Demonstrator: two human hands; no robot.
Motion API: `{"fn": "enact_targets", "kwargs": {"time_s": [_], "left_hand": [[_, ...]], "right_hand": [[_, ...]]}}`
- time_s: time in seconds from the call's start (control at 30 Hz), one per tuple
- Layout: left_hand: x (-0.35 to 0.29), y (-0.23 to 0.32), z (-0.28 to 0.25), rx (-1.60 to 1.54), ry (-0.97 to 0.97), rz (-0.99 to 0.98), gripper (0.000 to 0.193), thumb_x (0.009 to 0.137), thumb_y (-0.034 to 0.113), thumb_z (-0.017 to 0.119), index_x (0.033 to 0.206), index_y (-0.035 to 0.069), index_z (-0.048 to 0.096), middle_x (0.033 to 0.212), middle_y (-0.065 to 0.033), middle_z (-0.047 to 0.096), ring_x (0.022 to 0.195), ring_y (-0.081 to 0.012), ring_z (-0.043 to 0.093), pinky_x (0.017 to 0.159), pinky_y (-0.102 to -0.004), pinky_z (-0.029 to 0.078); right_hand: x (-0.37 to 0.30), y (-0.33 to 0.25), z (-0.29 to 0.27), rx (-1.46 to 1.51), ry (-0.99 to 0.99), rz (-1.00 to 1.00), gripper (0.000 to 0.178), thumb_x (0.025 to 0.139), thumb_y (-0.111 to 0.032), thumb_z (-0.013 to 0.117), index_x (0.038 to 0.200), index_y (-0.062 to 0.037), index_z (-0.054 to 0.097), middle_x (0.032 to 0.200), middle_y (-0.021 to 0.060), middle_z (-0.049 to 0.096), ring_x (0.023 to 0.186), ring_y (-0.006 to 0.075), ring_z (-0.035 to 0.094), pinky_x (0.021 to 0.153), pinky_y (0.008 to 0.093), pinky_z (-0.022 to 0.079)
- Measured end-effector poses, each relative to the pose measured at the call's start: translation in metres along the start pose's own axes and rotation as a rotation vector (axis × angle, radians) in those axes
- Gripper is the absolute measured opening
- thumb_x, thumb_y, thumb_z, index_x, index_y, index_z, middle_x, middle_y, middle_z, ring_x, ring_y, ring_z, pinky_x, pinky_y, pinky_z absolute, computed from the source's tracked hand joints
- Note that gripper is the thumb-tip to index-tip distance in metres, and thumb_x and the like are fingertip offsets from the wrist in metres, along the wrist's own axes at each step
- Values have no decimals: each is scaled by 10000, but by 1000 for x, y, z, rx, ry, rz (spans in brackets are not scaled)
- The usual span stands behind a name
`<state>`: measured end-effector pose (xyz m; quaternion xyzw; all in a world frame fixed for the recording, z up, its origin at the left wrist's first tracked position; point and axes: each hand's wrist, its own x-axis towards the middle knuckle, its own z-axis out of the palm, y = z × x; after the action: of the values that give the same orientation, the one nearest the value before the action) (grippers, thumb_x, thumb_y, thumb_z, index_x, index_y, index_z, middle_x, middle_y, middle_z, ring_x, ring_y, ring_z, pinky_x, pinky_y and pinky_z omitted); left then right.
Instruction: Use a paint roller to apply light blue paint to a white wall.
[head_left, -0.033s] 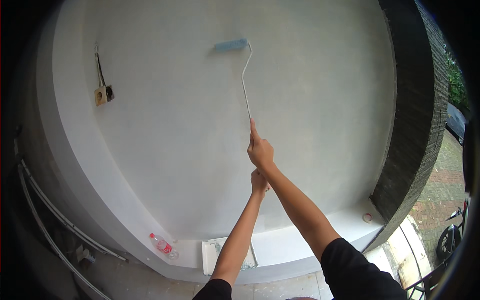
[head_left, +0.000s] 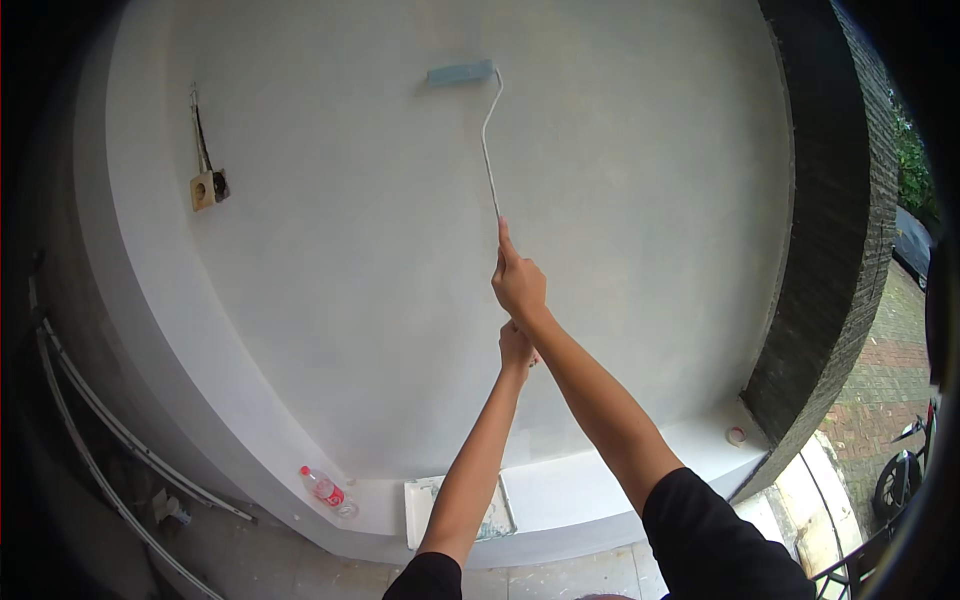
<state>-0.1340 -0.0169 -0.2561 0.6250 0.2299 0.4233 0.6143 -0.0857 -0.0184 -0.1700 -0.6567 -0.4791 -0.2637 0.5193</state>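
A paint roller with a light blue sleeve lies against the upper part of the pale grey wall. Its thin white rod bends down to the handle, which my hands hide. My right hand grips the upper end of the handle, the index finger stretched up along the rod. Just below it, my left hand is closed round the lower part. Under my left forearm, a white paint tray with grey-white smears rests on the white ledge.
On the ledge's left end lies a clear plastic bottle with a red cap. A roll of tape sits at its right end. Wires hang above a wall socket. Metal rails stand at left; a dark rough pillar borders the wall at right.
The roller has moved a little farther up the wall, and both my hands have risen with it. The tray, bottle and tape have stayed in place.
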Motion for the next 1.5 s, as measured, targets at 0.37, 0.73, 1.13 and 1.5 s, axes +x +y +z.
{"fn": "enact_targets", "kwargs": {"time_s": [0.37,0.73,1.13,1.5], "left_hand": [[-5,-27,-7,45,24,-52,371,809,356,534,655,22,482,504,-65,496,361,-122,440,342,-272,310],[-242,-311,-58,339,12,-414,321,757,343,648,759,26,599,610,-81,596,526,-165,573,446,-311,411],[-76,-127,10,-75,1,-136,343,806,312,570,639,17,520,496,-58,515,366,-113,453,330,-279,292],[-308,-323,-6,109,69,-546,378,781,366,622,634,26,550,519,-75,550,375,-154,497,339,-282,355]], "right_hand": [[-25,5,8,-62,-37,72,564,884,-148,419,1390,-288,212,502,72,529,401,265,481,377,369,341],[-363,70,22,-88,-439,334,626,868,-151,448,1405,-269,149,477,141,524,408,338,514,398,428,402],[-126,44,-12,-96,-203,190,568,893,-180,415,1388,-329,177,526,91,552,429,301,515,410,409,393],[-414,99,-22,-166,-544,445,576,885,-208,416,1394,-312,168,511,138,553,455,340,547,425,444,420]]}}
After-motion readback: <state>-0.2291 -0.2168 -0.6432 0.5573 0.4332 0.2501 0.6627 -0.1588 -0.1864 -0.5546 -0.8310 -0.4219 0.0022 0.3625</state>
